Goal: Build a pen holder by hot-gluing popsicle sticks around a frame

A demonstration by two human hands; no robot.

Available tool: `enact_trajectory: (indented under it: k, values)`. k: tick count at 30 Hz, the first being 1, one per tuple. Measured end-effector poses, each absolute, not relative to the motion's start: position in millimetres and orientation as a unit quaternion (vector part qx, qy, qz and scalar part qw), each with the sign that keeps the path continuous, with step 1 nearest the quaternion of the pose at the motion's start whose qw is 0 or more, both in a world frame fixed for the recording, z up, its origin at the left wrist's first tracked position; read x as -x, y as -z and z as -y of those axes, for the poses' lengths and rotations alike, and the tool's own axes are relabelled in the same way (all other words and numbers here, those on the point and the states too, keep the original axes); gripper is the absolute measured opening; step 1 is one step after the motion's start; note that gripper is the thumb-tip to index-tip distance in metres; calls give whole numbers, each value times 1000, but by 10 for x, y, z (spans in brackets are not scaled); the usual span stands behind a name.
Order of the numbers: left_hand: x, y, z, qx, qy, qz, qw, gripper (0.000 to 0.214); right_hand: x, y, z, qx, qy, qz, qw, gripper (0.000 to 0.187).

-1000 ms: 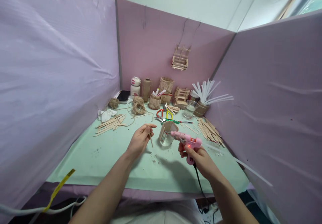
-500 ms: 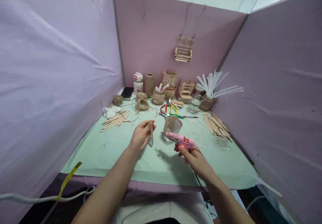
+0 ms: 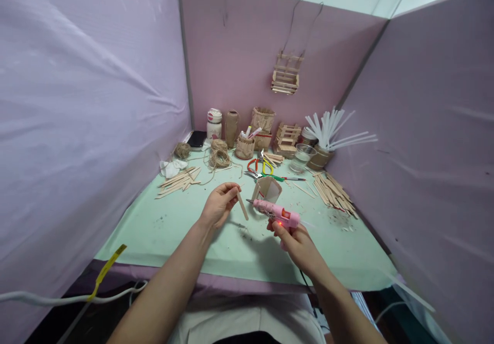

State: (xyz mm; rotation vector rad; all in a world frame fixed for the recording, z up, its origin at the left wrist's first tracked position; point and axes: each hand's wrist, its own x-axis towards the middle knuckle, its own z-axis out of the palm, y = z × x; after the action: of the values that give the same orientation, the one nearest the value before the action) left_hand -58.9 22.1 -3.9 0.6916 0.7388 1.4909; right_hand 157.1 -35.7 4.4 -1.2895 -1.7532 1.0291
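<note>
Left of the container [image 3: 270,188], my left hand [image 3: 219,205] pinches one stick [image 3: 243,208]; before the container, my right hand [image 3: 289,237] grips the glue gun [image 3: 275,211] (red-lit).

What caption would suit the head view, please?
Left hand holding a wooden stick, right hand a pink glue gun, over a green tabletop.

No lettering is legible, the yellow tag [image 3: 109,268] and white bottle [image 3: 214,129] included.
</note>
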Motion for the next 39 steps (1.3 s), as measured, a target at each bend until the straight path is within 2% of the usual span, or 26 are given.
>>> enact_trajectory:
  k: [17, 39]
  values:
    - [578, 19, -204, -302, -647, -323, 622, 27, -1534, -77, 351, 537, -338, 705, 317, 49]
    - [578, 39, -209, -303, -649, -328, 615, 26, -1526, -92, 315, 515, -328, 718, 335, 45]
